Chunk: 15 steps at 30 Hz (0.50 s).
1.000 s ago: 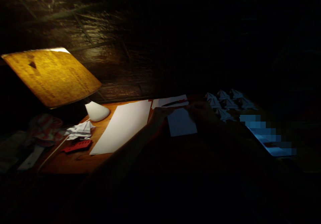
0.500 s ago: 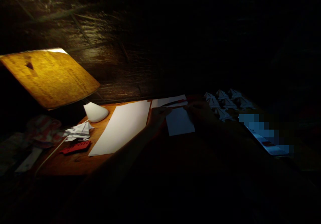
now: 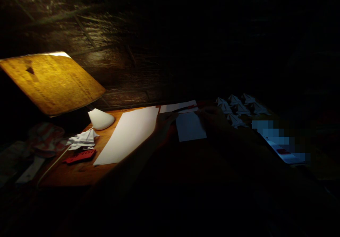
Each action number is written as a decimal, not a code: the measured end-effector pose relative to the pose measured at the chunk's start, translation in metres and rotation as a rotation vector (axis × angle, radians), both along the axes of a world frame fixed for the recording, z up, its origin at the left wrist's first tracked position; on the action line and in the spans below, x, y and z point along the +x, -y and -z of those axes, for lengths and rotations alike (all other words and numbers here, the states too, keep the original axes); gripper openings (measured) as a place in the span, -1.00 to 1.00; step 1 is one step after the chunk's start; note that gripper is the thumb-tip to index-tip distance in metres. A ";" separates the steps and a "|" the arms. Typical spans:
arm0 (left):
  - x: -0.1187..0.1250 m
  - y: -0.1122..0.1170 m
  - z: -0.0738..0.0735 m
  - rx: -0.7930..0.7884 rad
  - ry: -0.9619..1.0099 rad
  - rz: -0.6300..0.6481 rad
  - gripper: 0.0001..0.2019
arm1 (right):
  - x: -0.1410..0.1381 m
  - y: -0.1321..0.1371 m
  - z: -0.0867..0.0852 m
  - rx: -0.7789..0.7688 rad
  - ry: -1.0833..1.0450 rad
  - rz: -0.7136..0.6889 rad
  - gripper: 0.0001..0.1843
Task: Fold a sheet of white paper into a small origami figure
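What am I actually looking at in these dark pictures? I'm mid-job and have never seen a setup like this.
There is no machine: a person works with two bare hands, filmed by one head-worn camera looking forward and down. The dim left hand and right hand appear to hold a small white sheet by its upper corners. To the left, on a wooden table, are a large white sheet, a white lamp base, a folded paper piece and a red object I can't identify. To the right sit several folded paper shapes and a partly pixelated, bluish panel.
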<state>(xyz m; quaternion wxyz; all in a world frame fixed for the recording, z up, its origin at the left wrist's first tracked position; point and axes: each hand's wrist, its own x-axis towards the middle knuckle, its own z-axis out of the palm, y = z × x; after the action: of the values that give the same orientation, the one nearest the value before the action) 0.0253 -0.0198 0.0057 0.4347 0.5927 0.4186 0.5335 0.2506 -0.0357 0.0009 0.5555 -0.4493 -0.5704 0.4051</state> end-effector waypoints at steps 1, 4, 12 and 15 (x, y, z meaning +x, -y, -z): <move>0.000 0.000 0.000 0.006 0.005 -0.005 -0.74 | 0.000 0.001 -0.001 -0.002 0.004 -0.009 -0.59; -0.003 0.000 -0.002 0.041 0.043 -0.036 -0.73 | 0.001 0.007 -0.003 -0.052 0.060 -0.132 -0.58; -0.006 -0.004 0.002 0.015 0.136 -0.033 -0.51 | 0.005 0.007 -0.002 -0.135 0.181 -0.170 -0.56; -0.002 -0.004 0.009 -0.055 0.039 0.065 -0.49 | 0.006 0.005 -0.003 -0.126 0.161 -0.111 -0.52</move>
<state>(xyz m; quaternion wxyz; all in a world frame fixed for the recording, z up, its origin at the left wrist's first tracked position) 0.0234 -0.0159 -0.0032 0.4759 0.5831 0.4051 0.5190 0.2567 -0.0411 0.0035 0.4552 -0.4820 -0.6108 0.4329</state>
